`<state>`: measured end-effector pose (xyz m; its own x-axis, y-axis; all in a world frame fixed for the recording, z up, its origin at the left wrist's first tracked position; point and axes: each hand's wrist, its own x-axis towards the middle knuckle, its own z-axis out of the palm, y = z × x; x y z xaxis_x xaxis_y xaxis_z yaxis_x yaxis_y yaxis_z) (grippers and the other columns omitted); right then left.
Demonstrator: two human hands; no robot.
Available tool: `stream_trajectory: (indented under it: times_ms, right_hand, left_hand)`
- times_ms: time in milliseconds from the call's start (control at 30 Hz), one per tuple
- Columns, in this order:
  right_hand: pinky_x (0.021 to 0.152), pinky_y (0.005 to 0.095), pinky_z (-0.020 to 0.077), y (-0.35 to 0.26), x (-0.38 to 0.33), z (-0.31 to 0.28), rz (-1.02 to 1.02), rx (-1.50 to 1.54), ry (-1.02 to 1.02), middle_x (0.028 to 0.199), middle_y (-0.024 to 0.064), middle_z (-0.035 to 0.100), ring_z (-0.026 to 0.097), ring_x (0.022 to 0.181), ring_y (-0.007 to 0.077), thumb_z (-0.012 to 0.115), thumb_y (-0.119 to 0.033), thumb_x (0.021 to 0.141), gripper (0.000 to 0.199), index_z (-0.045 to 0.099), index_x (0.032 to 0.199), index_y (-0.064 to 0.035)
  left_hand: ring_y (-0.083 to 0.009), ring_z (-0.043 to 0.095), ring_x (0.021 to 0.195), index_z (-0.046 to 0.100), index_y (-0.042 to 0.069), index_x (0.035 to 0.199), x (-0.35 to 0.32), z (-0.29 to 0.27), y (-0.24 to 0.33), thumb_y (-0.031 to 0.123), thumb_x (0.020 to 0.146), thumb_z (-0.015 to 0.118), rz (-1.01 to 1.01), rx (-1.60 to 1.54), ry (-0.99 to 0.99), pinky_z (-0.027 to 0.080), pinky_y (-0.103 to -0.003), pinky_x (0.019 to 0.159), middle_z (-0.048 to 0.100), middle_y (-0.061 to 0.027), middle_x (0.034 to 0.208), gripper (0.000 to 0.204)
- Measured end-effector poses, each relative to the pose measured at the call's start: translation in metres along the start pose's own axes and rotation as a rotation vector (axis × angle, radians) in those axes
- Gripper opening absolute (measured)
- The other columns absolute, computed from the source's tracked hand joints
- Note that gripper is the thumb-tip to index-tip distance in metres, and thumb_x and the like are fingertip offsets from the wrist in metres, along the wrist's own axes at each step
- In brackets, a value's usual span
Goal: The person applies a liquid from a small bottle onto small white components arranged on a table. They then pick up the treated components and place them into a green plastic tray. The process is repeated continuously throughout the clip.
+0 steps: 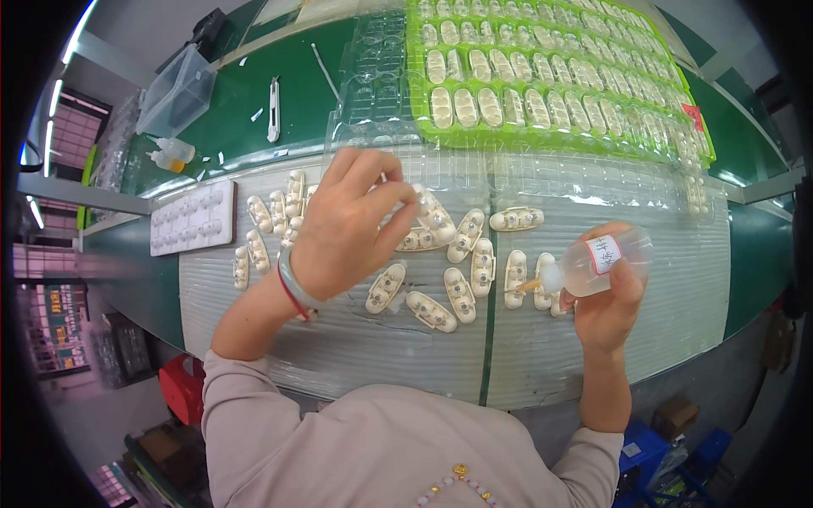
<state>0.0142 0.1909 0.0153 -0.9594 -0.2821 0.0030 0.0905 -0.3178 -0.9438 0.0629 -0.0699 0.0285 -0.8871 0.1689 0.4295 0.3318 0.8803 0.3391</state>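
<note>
My right hand (611,296) is wrapped round a clear squeeze bottle (631,250) with a white label. Its amber nozzle (529,286) points left, over a cream oval piece (515,269) with small silvery discs in it. My left hand (351,224) hangs over the table, fingers curled and pinched together. Beside those fingertips a tilted cream oval piece (434,217) overlaps another one; whether the fingers grip it or something tiny is hidden. Several similar pieces lie scattered between and below the hands, among them one oval piece (432,311) near the front.
Behind the hands lie clear plastic blister trays (584,173) and a green tray (421,85) full of cream pieces. At the left are a white block (196,245) with rounded knobs, small dropper bottles (174,152), a utility knife (273,110) and a clear bin (178,89).
</note>
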Motion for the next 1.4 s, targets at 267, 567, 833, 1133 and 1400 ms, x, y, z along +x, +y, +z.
stream_trajectory:
  times_ms: [267,567,833,1133,1400]
  right_hand:
    - [0.034,0.0265,0.0436,0.008,-0.001,-0.004,0.045,0.061,0.053,0.075,0.0121,0.054,0.055,0.050,0.0161,0.054,-0.035,0.078,0.043,0.047,0.097,0.0024]
    - [0.033,0.0182,0.0377,0.023,-0.005,-0.006,0.025,0.055,0.051,0.088,0.0061,0.054,0.053,0.057,0.0078,0.048,-0.036,0.086,0.039,0.049,0.106,-0.0023]
    - [0.037,0.0269,0.0446,0.014,-0.001,-0.004,0.059,0.121,0.027,0.079,0.0074,0.056,0.055,0.053,0.0142,0.052,-0.028,0.083,0.030,0.049,0.099,-0.0026]
    - [0.045,0.0227,0.0456,-0.012,0.001,-0.012,0.078,0.159,-0.026,0.084,0.0084,0.063,0.058,0.055,0.0116,0.065,-0.017,0.081,0.029,0.052,0.101,0.0006]
    - [0.046,0.0230,0.0471,-0.040,0.004,-0.028,-0.073,0.114,0.054,0.086,0.0086,0.063,0.060,0.059,0.0117,0.066,-0.017,0.081,0.032,0.052,0.102,0.0015]
  left_hand:
    - [-0.0232,0.048,0.082,0.063,0.003,0.077,-0.064,-0.047,-0.005,0.002,0.068,0.068,-0.308,0.153,0.032,0.041,-0.031,0.069,0.053,-0.0077,0.088,0.010]
    - [-0.0247,0.047,0.095,0.065,0.007,0.081,-0.193,-0.097,-0.044,0.004,0.069,0.072,-0.577,0.222,-0.067,0.041,-0.032,0.077,0.051,-0.0085,0.099,0.014]
    - [-0.0276,0.052,0.090,0.066,0.004,0.090,-0.153,-0.109,-0.026,-0.001,0.067,0.069,-0.517,0.178,-0.160,0.044,-0.035,0.074,0.055,-0.0116,0.100,0.024]
    - [-0.0283,0.051,0.090,0.063,0.005,0.086,0.122,-0.025,0.017,0.008,0.067,0.072,0.408,-0.009,-0.340,0.044,-0.036,0.077,0.055,-0.0106,0.095,0.021]
    - [-0.0272,0.048,0.094,0.071,0.014,0.078,0.283,0.219,0.081,0.023,0.070,0.073,0.460,-0.264,-0.115,0.041,-0.037,0.084,0.056,-0.0085,0.091,0.013]
